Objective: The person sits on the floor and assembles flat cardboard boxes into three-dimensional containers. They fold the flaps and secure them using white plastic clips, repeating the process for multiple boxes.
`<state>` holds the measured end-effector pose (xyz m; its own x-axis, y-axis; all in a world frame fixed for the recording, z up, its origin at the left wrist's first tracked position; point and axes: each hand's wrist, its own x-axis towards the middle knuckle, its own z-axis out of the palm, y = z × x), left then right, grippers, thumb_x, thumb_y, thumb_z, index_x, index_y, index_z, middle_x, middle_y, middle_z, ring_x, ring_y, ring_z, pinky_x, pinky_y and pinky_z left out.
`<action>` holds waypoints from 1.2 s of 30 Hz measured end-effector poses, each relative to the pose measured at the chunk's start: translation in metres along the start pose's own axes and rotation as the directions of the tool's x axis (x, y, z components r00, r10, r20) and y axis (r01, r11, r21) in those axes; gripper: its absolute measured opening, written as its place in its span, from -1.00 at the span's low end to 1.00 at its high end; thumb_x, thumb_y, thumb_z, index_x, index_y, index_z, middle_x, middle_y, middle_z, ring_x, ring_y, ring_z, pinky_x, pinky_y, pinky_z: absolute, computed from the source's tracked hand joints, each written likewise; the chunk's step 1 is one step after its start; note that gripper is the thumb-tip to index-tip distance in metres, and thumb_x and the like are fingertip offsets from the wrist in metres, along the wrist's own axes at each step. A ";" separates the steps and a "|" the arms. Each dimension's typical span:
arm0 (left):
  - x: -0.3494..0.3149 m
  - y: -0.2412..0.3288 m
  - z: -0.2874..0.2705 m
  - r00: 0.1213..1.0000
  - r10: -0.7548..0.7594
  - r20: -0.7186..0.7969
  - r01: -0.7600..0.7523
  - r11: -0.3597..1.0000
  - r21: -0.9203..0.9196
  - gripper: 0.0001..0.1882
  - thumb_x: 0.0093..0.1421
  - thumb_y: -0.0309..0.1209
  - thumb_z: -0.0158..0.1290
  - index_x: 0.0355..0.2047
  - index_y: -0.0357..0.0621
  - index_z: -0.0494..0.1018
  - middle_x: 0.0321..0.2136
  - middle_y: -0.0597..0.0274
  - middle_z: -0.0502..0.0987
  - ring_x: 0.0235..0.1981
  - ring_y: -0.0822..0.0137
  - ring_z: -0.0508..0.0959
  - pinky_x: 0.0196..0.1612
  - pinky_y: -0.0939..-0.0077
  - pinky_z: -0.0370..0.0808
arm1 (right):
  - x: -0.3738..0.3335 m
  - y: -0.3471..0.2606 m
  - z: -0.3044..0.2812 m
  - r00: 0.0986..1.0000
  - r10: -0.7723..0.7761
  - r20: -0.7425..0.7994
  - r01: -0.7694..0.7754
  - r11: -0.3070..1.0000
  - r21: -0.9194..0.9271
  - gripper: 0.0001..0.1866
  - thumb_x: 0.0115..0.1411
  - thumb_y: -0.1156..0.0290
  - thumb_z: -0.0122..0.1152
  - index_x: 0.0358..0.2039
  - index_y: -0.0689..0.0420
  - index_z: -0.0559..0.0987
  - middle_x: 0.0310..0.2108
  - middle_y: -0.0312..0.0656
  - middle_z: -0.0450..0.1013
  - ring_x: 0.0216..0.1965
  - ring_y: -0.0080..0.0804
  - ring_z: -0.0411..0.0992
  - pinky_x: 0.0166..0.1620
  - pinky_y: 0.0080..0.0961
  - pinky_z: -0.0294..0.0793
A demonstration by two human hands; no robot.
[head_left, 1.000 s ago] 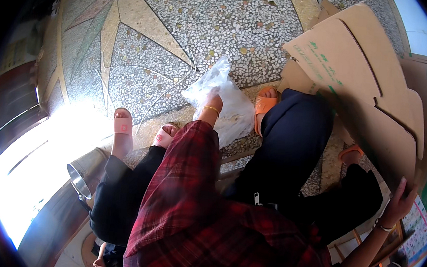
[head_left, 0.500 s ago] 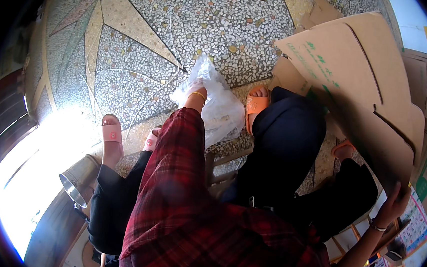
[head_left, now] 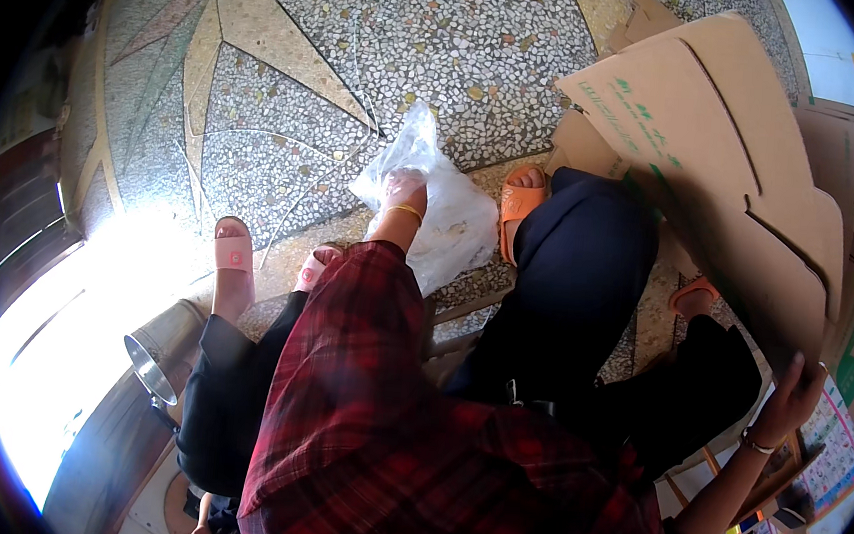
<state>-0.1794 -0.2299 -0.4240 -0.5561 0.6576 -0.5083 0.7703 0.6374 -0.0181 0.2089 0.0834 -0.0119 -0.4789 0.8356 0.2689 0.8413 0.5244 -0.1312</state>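
bag (head_left: pixel 461 220): mid-frame, touching left hand (head_left: pixel 405 193), whose grip is unclear
cardboard (head_left: pixel 709 184): long axis slants upper right to lower right, lower end grasped by right hand (head_left: pixel 790 401)

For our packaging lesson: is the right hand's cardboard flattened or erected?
Flattened: the cardboard at the right hand is a broad sheet without standing walls.

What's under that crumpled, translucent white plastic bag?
Speckled, multicoloured stone floor shows beside the bag; whatever lies directly beneath is covered. The bare left hand touches the plastic.
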 end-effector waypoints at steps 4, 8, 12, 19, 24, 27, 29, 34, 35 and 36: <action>-0.016 0.034 -0.030 0.987 0.029 0.158 -0.032 0.999 0.015 -0.78 0.12 -0.43 -0.17 -0.34 -0.11 0.49 -0.22 0.10 0.49 -0.19 0.19 0.49 -0.21 0.32 0.44 | -0.007 0.003 -0.001 0.999 -0.030 -0.017 0.030 0.999 -0.022 -0.81 0.15 0.42 0.08 -0.32 0.29 0.45 -0.40 -0.09 0.46 -0.37 -0.30 0.42 -0.23 -0.49 0.36; -0.034 0.039 -0.019 0.995 -0.019 0.102 0.054 0.935 -0.351 -0.73 0.15 -0.44 -0.24 -0.20 -0.12 0.41 -0.21 0.04 0.47 -0.15 0.10 0.47 -0.09 0.21 0.37 | -0.008 0.003 0.000 0.997 -0.062 -0.043 0.057 0.993 -0.102 -0.80 0.14 0.41 0.10 -0.32 0.30 0.45 -0.40 -0.08 0.46 -0.38 -0.32 0.42 -0.25 -0.50 0.37; -0.026 0.031 -0.012 0.997 -0.056 0.062 0.077 0.892 -0.446 -0.71 0.17 -0.46 -0.28 -0.16 -0.12 0.38 -0.18 0.01 0.45 -0.12 0.07 0.44 -0.05 0.22 0.34 | -0.008 0.001 0.002 0.999 -0.021 -0.041 0.020 1.000 -0.019 -0.79 0.14 0.40 0.10 -0.31 0.31 0.45 -0.40 -0.07 0.46 -0.37 -0.34 0.43 -0.25 -0.52 0.39; -0.026 0.044 -0.021 0.974 0.162 0.157 -0.106 0.943 -0.315 -0.75 0.20 -0.41 -0.29 -0.25 -0.18 0.37 -0.27 -0.06 0.48 -0.20 0.02 0.48 -0.13 0.20 0.39 | -0.007 0.000 0.000 0.998 -0.045 -0.052 0.040 0.995 -0.092 -0.76 0.14 0.38 0.11 -0.31 0.32 0.45 -0.38 -0.05 0.46 -0.36 -0.29 0.43 -0.23 -0.48 0.38; -0.045 0.058 0.004 0.961 0.107 0.254 0.023 0.887 -0.461 -0.74 0.16 -0.29 -0.17 -0.29 -0.22 0.33 -0.34 -0.15 0.48 -0.25 -0.08 0.48 -0.18 0.12 0.40 | -0.007 0.002 0.002 0.996 -0.043 -0.073 0.035 0.994 -0.107 -0.74 0.13 0.36 0.13 -0.30 0.33 0.46 -0.37 -0.03 0.46 -0.35 -0.22 0.42 -0.21 -0.45 0.37; -0.059 0.061 0.027 0.939 0.072 0.337 0.071 0.916 -0.394 -0.78 0.14 -0.37 -0.15 -0.24 -0.19 0.31 -0.32 -0.13 0.49 -0.24 -0.09 0.49 -0.19 0.13 0.42 | -0.006 -0.002 0.004 0.995 -0.034 -0.090 0.026 0.995 -0.098 -0.73 0.13 0.35 0.13 -0.29 0.33 0.47 -0.36 -0.02 0.46 -0.34 -0.21 0.42 -0.21 -0.44 0.37; -0.069 0.062 0.037 0.939 0.047 0.340 0.084 0.929 -0.361 -0.78 0.15 -0.43 -0.16 -0.19 -0.19 0.30 -0.31 -0.14 0.49 -0.24 -0.08 0.50 -0.17 0.13 0.43 | -0.006 0.000 0.004 0.998 -0.016 -0.065 0.011 0.997 -0.079 -0.73 0.13 0.35 0.13 -0.29 0.32 0.47 -0.36 -0.03 0.46 -0.34 -0.21 0.42 -0.21 -0.44 0.36; -0.063 0.062 0.039 0.909 0.159 0.385 -0.039 0.952 -0.303 -0.64 0.18 -0.43 -0.22 0.01 -0.04 0.25 -0.18 -0.03 0.46 -0.09 0.01 0.45 -0.14 0.18 0.44 | -0.009 0.002 0.002 0.997 -0.009 -0.079 0.003 0.997 -0.080 -0.74 0.13 0.34 0.13 -0.30 0.30 0.48 -0.36 -0.04 0.46 -0.35 -0.22 0.42 -0.20 -0.43 0.35; -0.058 0.062 0.038 0.896 0.156 0.416 -0.034 0.958 -0.286 -0.63 0.17 -0.43 -0.21 0.02 -0.04 0.25 -0.17 -0.01 0.46 -0.08 0.03 0.44 -0.13 0.19 0.44 | -0.008 0.002 0.004 0.996 -0.022 -0.090 0.016 0.997 -0.072 -0.74 0.13 0.34 0.13 -0.30 0.30 0.48 -0.36 -0.04 0.46 -0.35 -0.22 0.42 -0.20 -0.42 0.35; -0.053 0.062 0.036 0.882 0.153 0.446 -0.031 0.963 -0.268 -0.62 0.17 -0.43 -0.20 0.03 -0.04 0.25 -0.16 0.01 0.46 -0.07 0.04 0.44 -0.13 0.19 0.44 | -0.006 0.001 0.005 0.996 -0.022 -0.091 0.017 0.998 -0.053 -0.75 0.13 0.34 0.13 -0.31 0.30 0.48 -0.36 -0.05 0.46 -0.35 -0.22 0.42 -0.20 -0.43 0.35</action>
<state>-0.0906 -0.2397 -0.4292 -0.2335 0.4979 -0.8352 0.6758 0.7007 0.2288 0.2114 0.0795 -0.0185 -0.4723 0.8056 0.3577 0.8450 0.5293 -0.0763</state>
